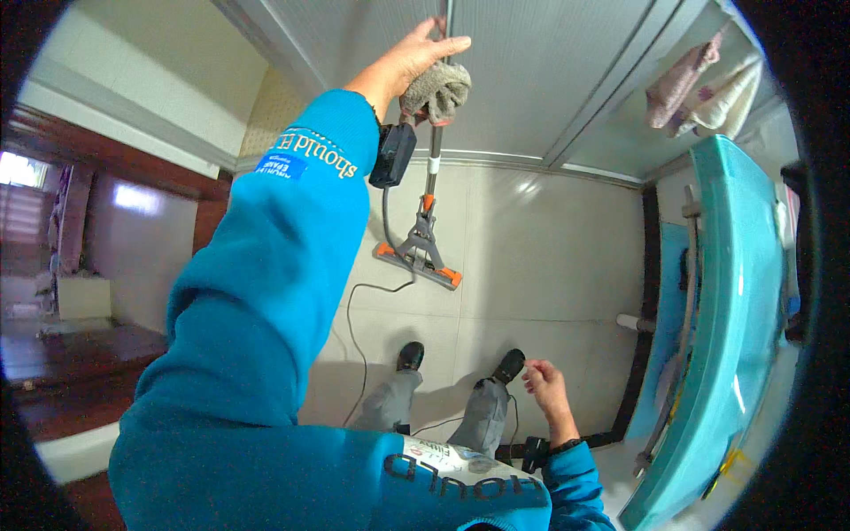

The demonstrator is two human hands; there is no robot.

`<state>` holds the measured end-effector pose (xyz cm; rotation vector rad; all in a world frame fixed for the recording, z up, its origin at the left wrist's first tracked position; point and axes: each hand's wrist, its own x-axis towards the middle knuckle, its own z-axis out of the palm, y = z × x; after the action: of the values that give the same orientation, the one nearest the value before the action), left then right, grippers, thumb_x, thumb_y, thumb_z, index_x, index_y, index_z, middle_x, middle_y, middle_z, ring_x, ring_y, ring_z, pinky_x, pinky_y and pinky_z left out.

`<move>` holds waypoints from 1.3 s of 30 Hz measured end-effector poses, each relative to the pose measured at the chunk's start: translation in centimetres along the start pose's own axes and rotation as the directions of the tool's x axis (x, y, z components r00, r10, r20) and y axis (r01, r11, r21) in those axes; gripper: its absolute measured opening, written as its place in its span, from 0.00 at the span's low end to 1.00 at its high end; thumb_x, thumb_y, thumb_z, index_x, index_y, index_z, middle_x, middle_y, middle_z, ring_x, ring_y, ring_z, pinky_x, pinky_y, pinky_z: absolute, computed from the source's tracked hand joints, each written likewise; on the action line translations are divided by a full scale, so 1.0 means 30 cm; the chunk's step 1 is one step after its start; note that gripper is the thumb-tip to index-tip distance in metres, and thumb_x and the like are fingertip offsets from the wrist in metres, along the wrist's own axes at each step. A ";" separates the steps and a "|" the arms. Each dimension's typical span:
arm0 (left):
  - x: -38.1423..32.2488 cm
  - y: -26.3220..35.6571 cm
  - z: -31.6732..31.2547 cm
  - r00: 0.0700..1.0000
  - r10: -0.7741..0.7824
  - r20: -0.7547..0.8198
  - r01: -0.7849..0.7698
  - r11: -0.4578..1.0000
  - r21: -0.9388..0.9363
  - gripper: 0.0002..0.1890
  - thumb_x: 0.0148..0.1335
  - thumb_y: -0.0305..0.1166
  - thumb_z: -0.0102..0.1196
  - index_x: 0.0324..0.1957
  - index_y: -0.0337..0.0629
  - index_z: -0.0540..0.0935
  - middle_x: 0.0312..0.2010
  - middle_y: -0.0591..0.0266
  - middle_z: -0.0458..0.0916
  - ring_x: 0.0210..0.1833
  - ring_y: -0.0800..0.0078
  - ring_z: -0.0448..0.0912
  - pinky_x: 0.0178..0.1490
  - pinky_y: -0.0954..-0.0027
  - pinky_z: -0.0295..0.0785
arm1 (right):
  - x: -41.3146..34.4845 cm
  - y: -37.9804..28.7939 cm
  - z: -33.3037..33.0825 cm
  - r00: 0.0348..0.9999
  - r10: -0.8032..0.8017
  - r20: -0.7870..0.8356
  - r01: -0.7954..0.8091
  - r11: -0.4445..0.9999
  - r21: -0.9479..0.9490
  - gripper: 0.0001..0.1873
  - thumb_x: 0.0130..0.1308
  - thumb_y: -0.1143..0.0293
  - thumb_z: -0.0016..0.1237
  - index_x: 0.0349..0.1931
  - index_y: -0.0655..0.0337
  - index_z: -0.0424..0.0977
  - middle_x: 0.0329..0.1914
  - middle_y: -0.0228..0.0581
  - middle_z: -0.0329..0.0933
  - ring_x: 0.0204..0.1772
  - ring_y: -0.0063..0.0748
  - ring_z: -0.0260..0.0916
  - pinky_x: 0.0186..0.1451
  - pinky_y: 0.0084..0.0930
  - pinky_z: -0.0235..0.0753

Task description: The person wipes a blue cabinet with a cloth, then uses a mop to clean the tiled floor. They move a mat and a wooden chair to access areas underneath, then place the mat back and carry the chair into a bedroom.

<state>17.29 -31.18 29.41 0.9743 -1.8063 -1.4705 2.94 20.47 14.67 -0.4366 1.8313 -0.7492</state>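
My left hand point(425, 53) is stretched forward at the upper part of a mop pole point(433, 149), with its thumb lying across the pole. Whether the fingers close around it cannot be made out. Just below the hand, a bunched grey cloth point(436, 91) hangs at the pole. The mop's grey and orange head point(420, 260) rests on the tiled floor. A black box point(393, 156) with a cable sits at my left wrist. Low on the right, my right hand point(548, 388) hangs with loosely bent fingers and nothing visible in them, beside my right shoe point(510, 366) in the picture.
Ribbed, framed panels point(518, 79) stand ahead. On the right is a turquoise glass basin counter point(727, 299), with a white pipe point(634, 323) beneath it and cloths point(724, 93) hanging beyond. A black cable point(355, 338) trails over the floor tiles near my feet. A dark wooden doorway point(211, 212) lies left.
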 end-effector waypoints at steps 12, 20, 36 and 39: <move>-0.334 0.677 -0.154 0.946 -0.016 0.323 -0.063 0.970 0.235 0.25 0.61 0.51 0.43 0.55 0.48 0.69 0.50 0.68 0.74 0.25 0.89 0.66 0.28 0.84 0.64 | 0.067 -0.577 0.423 0.854 -0.131 0.504 -0.155 0.860 0.486 0.25 0.65 0.47 0.36 0.45 0.59 0.72 0.30 0.33 0.72 0.29 0.22 0.66 0.32 0.22 0.68; -0.749 0.909 -0.055 0.818 0.066 0.571 -0.089 0.996 0.012 0.30 0.52 0.59 0.52 0.38 0.39 0.67 0.40 0.49 0.69 0.16 0.73 0.73 0.26 0.82 0.72 | 0.133 -0.748 0.585 0.808 -0.104 0.580 -0.520 0.338 0.784 0.30 0.64 0.40 0.25 0.35 0.61 0.66 0.30 0.41 0.71 0.26 0.28 0.67 0.27 0.24 0.71; -1.274 0.654 -0.473 0.836 0.242 -0.494 -0.090 0.946 0.310 0.24 0.65 0.34 0.37 0.62 0.44 0.58 0.60 0.54 0.62 0.59 0.69 0.64 0.62 0.66 0.58 | 0.157 -0.734 0.585 0.994 0.099 -0.056 -0.001 0.498 0.867 0.16 0.55 0.67 0.42 0.31 0.76 0.62 0.24 0.53 0.71 0.19 0.37 0.71 0.17 0.29 0.72; -1.322 0.516 -0.374 0.725 0.303 -0.618 0.368 0.588 0.721 0.14 0.63 0.28 0.37 0.46 0.42 0.76 0.52 0.60 0.70 0.43 0.71 0.72 0.49 0.71 0.65 | 0.304 -0.571 0.570 0.938 0.229 -0.261 0.045 0.664 0.746 0.22 0.50 0.66 0.46 0.34 0.81 0.60 0.28 0.62 0.71 0.24 0.49 0.73 0.27 0.38 0.75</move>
<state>45.62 -2.16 46.60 1.7198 -1.7990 -0.0282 14.50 -2.66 15.70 0.3567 1.6392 -1.4848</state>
